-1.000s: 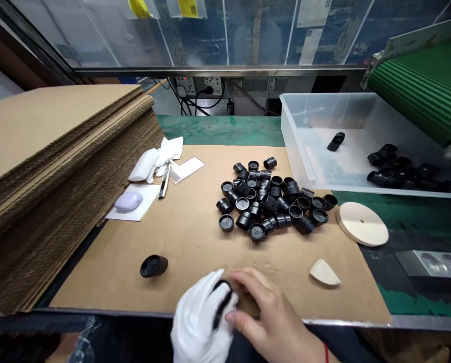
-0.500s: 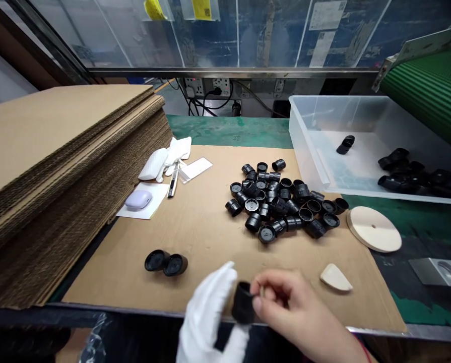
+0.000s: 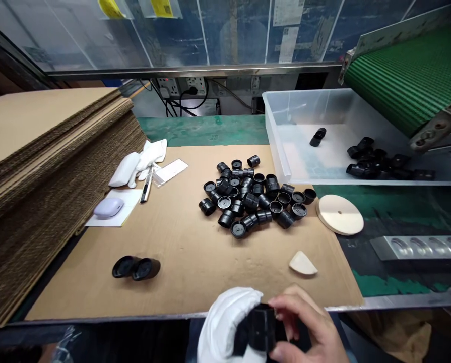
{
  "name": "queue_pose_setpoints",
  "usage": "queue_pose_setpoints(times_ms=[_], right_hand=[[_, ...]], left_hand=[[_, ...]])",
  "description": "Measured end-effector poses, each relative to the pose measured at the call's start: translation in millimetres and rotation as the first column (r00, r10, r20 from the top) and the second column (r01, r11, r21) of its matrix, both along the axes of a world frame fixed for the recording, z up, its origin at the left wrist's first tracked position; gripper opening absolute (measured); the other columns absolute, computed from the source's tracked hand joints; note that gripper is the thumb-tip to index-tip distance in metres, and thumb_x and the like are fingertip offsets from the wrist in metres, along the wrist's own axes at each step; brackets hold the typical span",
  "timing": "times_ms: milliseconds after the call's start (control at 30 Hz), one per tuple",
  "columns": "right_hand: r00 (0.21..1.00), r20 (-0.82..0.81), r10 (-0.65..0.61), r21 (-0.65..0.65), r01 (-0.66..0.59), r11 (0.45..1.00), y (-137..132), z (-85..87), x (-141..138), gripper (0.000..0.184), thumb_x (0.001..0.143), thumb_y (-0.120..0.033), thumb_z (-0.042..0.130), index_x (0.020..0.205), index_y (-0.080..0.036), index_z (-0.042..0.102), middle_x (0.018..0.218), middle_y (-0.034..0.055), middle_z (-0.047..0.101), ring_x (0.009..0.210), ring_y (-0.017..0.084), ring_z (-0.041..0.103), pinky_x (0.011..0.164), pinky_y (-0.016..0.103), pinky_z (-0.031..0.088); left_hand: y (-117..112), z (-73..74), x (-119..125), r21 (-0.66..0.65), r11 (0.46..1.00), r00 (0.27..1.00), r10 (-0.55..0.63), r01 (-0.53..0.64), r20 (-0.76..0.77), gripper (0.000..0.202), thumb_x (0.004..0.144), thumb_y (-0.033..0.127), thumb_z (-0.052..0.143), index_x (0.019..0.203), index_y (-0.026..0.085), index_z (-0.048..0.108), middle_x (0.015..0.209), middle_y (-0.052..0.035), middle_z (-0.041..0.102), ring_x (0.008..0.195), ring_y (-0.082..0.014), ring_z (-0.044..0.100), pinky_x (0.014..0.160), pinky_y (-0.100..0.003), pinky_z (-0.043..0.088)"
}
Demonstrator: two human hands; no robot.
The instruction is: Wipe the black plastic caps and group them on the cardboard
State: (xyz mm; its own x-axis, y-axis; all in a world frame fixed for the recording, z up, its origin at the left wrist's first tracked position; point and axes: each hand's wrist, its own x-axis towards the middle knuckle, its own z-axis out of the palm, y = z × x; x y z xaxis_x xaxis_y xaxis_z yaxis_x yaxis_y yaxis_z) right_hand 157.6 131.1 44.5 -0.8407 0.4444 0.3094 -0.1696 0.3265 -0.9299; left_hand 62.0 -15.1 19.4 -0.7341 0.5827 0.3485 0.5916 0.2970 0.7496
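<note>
Low at the front edge of the board, my left hand (image 3: 227, 322), in a white glove, curls its fingers and thumb around a short black cylindrical plastic cap (image 3: 262, 327). My bare right hand (image 3: 304, 327) grips the same cap from the right, with fingertips at its upper rim and the thumb lower down. The cap is upright, and its inside is hidden. Two more black caps (image 3: 145, 268) lie touching each other at the front left. Beyond my hands a loose pile of black caps (image 3: 250, 201) is spread out. A small cream wedge-shaped piece (image 3: 303, 263) lies to the right.
A cardboard sheet (image 3: 180, 272) covers the bench. Stacked cardboard (image 3: 77, 146) rises at left, near white gloves (image 3: 125, 170), a cutter (image 3: 146, 185) and a lilac case (image 3: 109, 206). At right are a cream disc (image 3: 340, 215), metal block (image 3: 417, 248), clear bin (image 3: 276, 146) and green conveyor (image 3: 402, 75).
My view has turned right, so the bench things sit further left. Both hands and the cap are lower, nearer my body. My left fingers have curled round the cap; my right fingers have spread along it.
</note>
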Motion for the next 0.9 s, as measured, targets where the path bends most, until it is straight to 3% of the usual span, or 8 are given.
queue_pose_setpoints(times_ms=[67, 133, 233, 300, 533, 667, 800, 900], right_hand=[[1.000, 0.016, -0.024, 0.161, 0.021, 0.987, 13, 2.0, 3, 0.034, 0.085, -0.050, 0.056, 0.108, -0.024, 0.059, 0.078, 0.0028, 0.058, 0.065, 0.014, 0.057, 0.055, 0.021, 0.049], [0.981, 0.079, -0.176, 0.326, 0.141, 0.935, 29, -2.7, 6, 0.031, 0.093, -0.044, 0.045, 0.109, -0.023, 0.060, 0.089, 0.0067, 0.062, 0.085, 0.021, 0.058, 0.072, 0.031, 0.050], [0.857, 0.149, -0.493, 0.596, 0.320, 0.737, 48, -18.9, 8, 0.033, 0.096, -0.031, 0.037, 0.120, -0.020, 0.056, 0.108, 0.0126, 0.060, 0.102, 0.029, 0.051, 0.084, 0.047, 0.041], [0.824, 0.165, -0.542, 0.690, 0.297, 0.661, 53, -30.1, 11, 0.032, 0.094, -0.029, 0.041, 0.121, -0.018, 0.055, 0.110, 0.0135, 0.061, 0.101, 0.031, 0.050, 0.083, 0.050, 0.039], [0.949, 0.134, -0.286, 0.565, 0.164, 0.809, 45, -34.4, 38, 0.038, 0.088, -0.010, 0.053, 0.125, -0.019, 0.050, 0.080, 0.0054, 0.060, 0.071, 0.018, 0.053, 0.064, 0.032, 0.044], [0.995, 0.075, -0.072, 0.451, 0.030, 0.892, 30, -17.2, 16, 0.028, 0.088, -0.010, 0.053, 0.115, -0.017, 0.055, 0.077, 0.0043, 0.060, 0.070, 0.017, 0.052, 0.063, 0.029, 0.043], [0.991, -0.047, 0.127, 0.509, -0.086, 0.857, 5, -3.1, -30, 0.017, 0.089, -0.014, 0.048, 0.096, -0.018, 0.063, 0.071, 0.0020, 0.061, 0.067, 0.015, 0.051, 0.064, 0.030, 0.038], [0.975, -0.033, 0.221, 0.540, -0.168, 0.824, 5, -1.6, -39, 0.019, 0.088, -0.012, 0.047, 0.095, -0.018, 0.064, 0.073, 0.0015, 0.062, 0.069, 0.014, 0.051, 0.066, 0.029, 0.035]], left_hand=[[3, 1.8, -5, -0.001, 0.999, 0.994, -0.045, 0.045, -0.100, 0.029, 0.078, 0.034, 0.061, 0.106, 0.026, 0.059, 0.098, -0.0063, 0.068, 0.090, -0.0213, 0.066, 0.076, -0.035, 0.059], [9, 3.2, -11, -0.020, 0.998, 0.977, -0.068, 0.065, -0.204, 0.030, 0.076, 0.022, 0.063, 0.105, 0.025, 0.059, 0.094, -0.0042, 0.068, 0.088, -0.0179, 0.065, 0.076, -0.032, 0.058], [19, 0.1, -18, -0.090, 0.996, 0.933, -0.038, 0.006, -0.358, 0.030, 0.074, 0.012, 0.060, 0.103, 0.021, 0.060, 0.091, -0.0040, 0.068, 0.086, -0.0165, 0.064, 0.076, -0.032, 0.056], [23, -5.1, -21, -0.121, 0.992, 0.913, -0.024, -0.028, -0.408, 0.028, 0.075, 0.011, 0.058, 0.101, 0.020, 0.061, 0.089, -0.0042, 0.068, 0.085, -0.0169, 0.064, 0.075, -0.034, 0.055], [24, -11.4, -19, -0.117, 0.991, 0.936, 0.023, -0.069, -0.352, 0.023, 0.073, 0.012, 0.058, 0.095, 0.020, 0.059, 0.085, -0.0023, 0.068, 0.082, -0.0150, 0.064, 0.073, -0.031, 0.053], [24, -9.3, -19, -0.085, 0.995, 0.940, 0.022, -0.054, -0.341, 0.021, 0.074, 0.015, 0.058, 0.094, 0.021, 0.059, 0.084, -0.0018, 0.068, 0.080, -0.0147, 0.064, 0.073, -0.029, 0.053], [23, -14.0, -20, -0.104, 0.994, 0.962, -0.005, -0.024, -0.275, 0.014, 0.080, 0.024, 0.052, 0.090, 0.022, 0.061, 0.080, -0.0019, 0.068, 0.075, -0.0151, 0.065, 0.069, -0.028, 0.054], [23, -14.4, -20, -0.115, 0.993, 0.966, -0.008, -0.023, -0.260, 0.018, 0.083, 0.025, 0.046, 0.088, 0.022, 0.062, 0.079, -0.0024, 0.068, 0.075, -0.0157, 0.065, 0.069, -0.028, 0.055]])
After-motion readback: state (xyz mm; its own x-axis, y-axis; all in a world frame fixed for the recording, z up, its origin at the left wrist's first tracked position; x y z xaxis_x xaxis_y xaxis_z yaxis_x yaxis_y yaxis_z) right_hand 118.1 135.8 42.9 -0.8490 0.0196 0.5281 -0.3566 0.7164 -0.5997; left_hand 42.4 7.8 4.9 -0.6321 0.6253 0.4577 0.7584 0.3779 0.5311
